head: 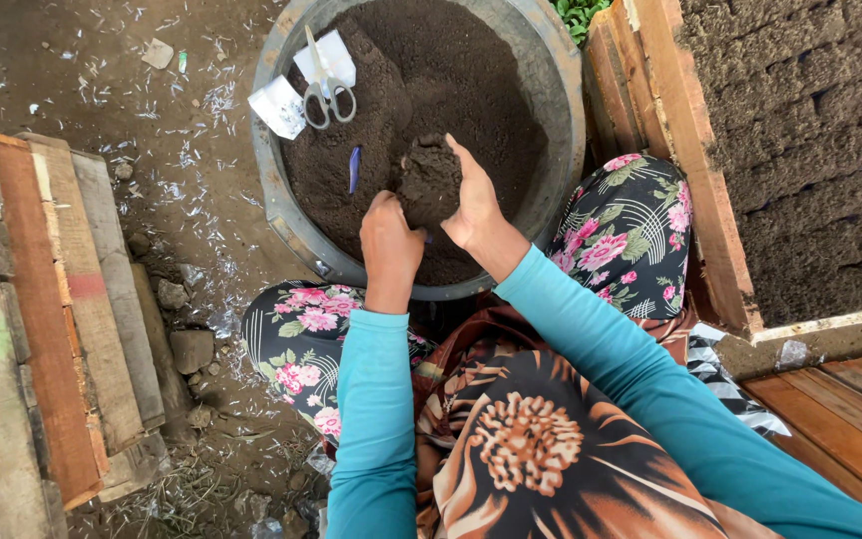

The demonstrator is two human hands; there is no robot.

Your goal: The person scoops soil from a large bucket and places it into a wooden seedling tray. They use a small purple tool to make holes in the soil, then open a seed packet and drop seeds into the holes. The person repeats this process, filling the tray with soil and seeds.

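Note:
A round metal basin full of dark soil stands on the ground before my knees. My left hand and my right hand press together around a clump of soil held just above the fill. Both hands touch the clump, left from below and right from the side. On the soil at the basin's far left lie scissors on white paper pieces. A small blue stick pokes out of the soil next to the clump.
Stacked wooden planks lie on my left. A wooden frame edges a bed of dark soil on my right, with wooden decking below it. Stones and white scraps litter the dirt ground.

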